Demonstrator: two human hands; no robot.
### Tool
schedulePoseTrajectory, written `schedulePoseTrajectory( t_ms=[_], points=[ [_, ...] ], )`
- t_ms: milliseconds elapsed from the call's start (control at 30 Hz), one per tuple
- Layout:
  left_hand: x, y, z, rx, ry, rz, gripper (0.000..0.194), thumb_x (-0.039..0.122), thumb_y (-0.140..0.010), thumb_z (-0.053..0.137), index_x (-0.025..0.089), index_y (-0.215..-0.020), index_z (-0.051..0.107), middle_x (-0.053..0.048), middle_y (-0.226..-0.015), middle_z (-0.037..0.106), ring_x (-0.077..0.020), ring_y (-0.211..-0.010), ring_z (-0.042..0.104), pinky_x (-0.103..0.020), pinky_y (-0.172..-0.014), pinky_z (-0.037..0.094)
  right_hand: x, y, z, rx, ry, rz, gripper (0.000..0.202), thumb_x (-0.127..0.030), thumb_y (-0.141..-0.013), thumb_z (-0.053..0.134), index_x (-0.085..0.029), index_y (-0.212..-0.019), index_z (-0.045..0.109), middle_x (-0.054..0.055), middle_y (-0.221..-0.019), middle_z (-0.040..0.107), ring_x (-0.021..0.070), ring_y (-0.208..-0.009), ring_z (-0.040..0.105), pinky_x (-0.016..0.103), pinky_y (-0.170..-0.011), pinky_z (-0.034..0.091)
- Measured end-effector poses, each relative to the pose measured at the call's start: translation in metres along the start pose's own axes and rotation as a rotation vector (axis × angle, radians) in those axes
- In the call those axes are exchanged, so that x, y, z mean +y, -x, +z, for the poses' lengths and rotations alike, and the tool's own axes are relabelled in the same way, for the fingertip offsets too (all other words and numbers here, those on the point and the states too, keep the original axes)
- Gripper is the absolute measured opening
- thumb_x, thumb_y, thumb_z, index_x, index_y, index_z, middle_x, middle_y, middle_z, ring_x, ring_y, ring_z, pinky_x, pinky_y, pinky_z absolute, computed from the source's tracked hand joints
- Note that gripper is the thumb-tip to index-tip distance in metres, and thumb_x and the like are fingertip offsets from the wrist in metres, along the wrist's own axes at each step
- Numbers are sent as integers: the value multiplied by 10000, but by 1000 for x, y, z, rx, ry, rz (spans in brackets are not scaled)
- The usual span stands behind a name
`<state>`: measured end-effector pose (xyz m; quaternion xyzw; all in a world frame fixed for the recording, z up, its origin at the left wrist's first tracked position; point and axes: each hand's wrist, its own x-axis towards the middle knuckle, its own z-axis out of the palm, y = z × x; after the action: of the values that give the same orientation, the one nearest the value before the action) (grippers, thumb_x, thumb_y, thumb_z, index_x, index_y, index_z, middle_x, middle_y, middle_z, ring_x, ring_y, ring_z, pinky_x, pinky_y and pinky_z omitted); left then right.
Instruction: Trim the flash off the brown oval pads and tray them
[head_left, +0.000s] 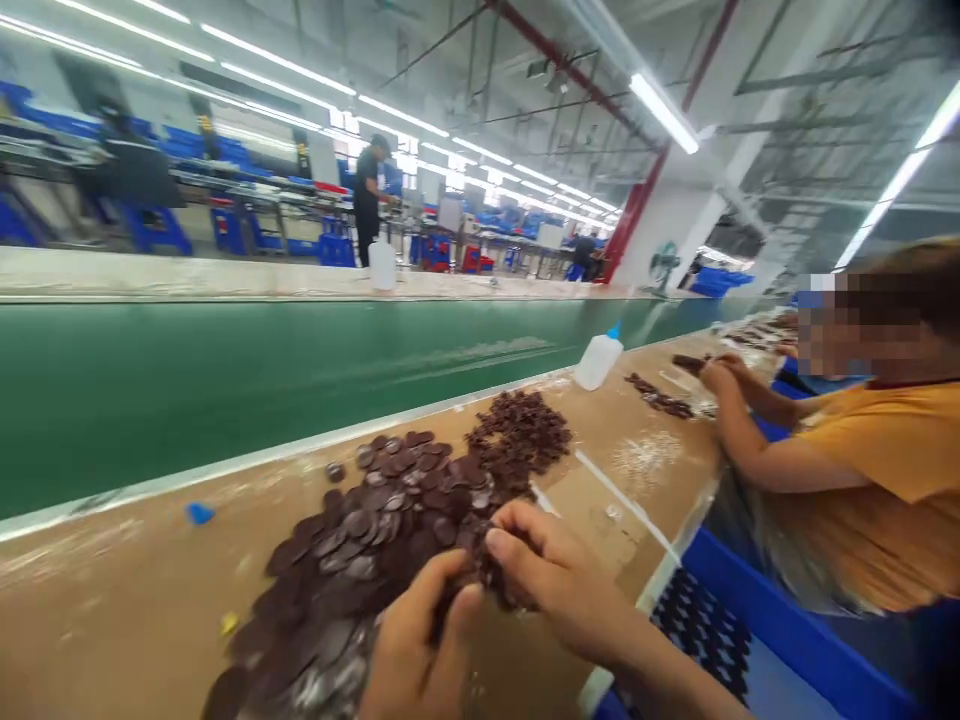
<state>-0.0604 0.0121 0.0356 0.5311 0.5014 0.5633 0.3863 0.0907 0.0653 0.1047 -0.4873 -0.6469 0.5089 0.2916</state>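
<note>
At the far left of my view, the green belt (pixel 187 380) ran along the back of the brown table (pixel 135 600). On the table I could see a blue cap (pixel 199 513) and, nearer to me, a yellow scrap (pixel 229 624). Next came the discs (pixel 367 525), dark brown and round, heaped loosely just left of the hands and beyond them. A white jug (pixel 382 263) stood on the ledge across the belt, below a standing person in dark clothes (pixel 367 195).

I had the left hand (pixel 420 650) low, right against the near side of the discs, thumb and forefinger narrowed on a brown piece (pixel 487 565). That piece lay between the two hands, at their fingertips; fingers and blur hid its shape from me. Beyond it, the bits (pixel 521 435), smaller than the discs, made a second heap touching the first. I had the right hand (pixel 562 580) narrowed too, its thumb and forefinger pinching the same piece.

Farther right, a bottle (pixel 598 362) with a blue tip stood near the belt, and a white strip (pixel 626 505) slanted towards a blue bin (pixel 795 630) holding dark cutouts (pixel 701 625). At the right edge, a co-worker in orange (pixel 885 460) reached over the table.
</note>
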Motion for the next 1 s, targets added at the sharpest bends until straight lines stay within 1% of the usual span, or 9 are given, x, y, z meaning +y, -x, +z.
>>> schedulePoseTrajectory(
  t_ms=[133, 233, 333, 400, 533, 733, 867, 933, 1000],
  points=[
    [11, -3, 4, -116, -8, -96, 353, 512, -951, 508, 188, -923, 646, -32, -801, 677, -170, -711, 586, -242, -671, 469, 22, 1, 20, -45, -331, 87, 357, -557, -897, 581, -221, -799, 505, -103, -541, 360, 90, -467, 284, 221, -443, 220],
    [12, -3, -1, -113, -15, -100, 383, 542, -943, 512, 186, -868, 632, -9, -743, 625, -151, -671, 535, -233, -652, 437, 29, -3, 34, -10, -352, 92, 365, -564, -899, 566, -227, -785, 481, -103, -545, 359, 95, -475, 294, 220, -445, 221],
    [12, -4, -4, -84, -9, -113, 401, 555, -955, 483, 190, -844, 606, 11, -696, 566, -139, -637, 491, -226, -611, 405, 29, -3, 38, 85, -258, 20, 339, -546, -889, 593, -223, -814, 524, -81, -593, 407, 110, -510, 348, 229, -463, 273],
    [9, -4, -3, -44, -10, -135, 412, 533, -980, 441, 192, -787, 569, 19, -665, 523, -133, -621, 468, -222, -581, 378, 27, -6, 32, 164, -164, -15, 331, -539, -887, 590, -218, -817, 548, -72, -583, 430, 120, -507, 367, 245, -470, 301],
    [-2, -7, 1, -10, -3, -183, 416, 515, -1001, 397, 197, -767, 525, 28, -643, 510, -114, -560, 465, -217, -537, 358, 24, -28, 2, 333, -100, -6, 312, -502, -890, 580, -220, -773, 522, -71, -550, 442, 123, -507, 377, 251, -491, 303],
    [-6, -7, 3, -34, -24, -204, 412, 540, -980, 427, 198, -775, 532, 44, -592, 463, -109, -502, 417, -212, -478, 313, 32, -66, -27, 289, -165, 65, 320, -487, -825, 626, -206, -707, 529, -68, -498, 458, 107, -452, 353, 239, -453, 242],
    [3, -6, 0, -51, -34, -211, 405, 567, -956, 468, 199, -838, 588, 55, -570, 432, -111, -487, 368, -216, -462, 283, 32, -49, -28, 320, -196, 57, 329, -504, -815, 662, -212, -741, 530, -70, -541, 459, 103, -474, 349, 238, -463, 243],
    [8, -5, -1, -73, -24, -214, 396, 565, -948, 481, 198, -904, 622, 46, -586, 478, -119, -495, 406, -222, -467, 300, 31, -26, -20, 251, -228, 85, 352, -536, -825, 661, -212, -754, 543, -78, -524, 434, 98, -458, 330, 239, -454, 231],
    [10, -4, 1, -92, -23, -184, 359, 533, -939, 515, 203, -959, 656, 12, -655, 590, -143, -580, 520, -231, -541, 385, 33, -2, -8, 147, -276, 128, 379, -571, -821, 670, -203, -798, 579, -86, -506, 414, 94, -446, 310, 237, -446, 218]
  ],
)
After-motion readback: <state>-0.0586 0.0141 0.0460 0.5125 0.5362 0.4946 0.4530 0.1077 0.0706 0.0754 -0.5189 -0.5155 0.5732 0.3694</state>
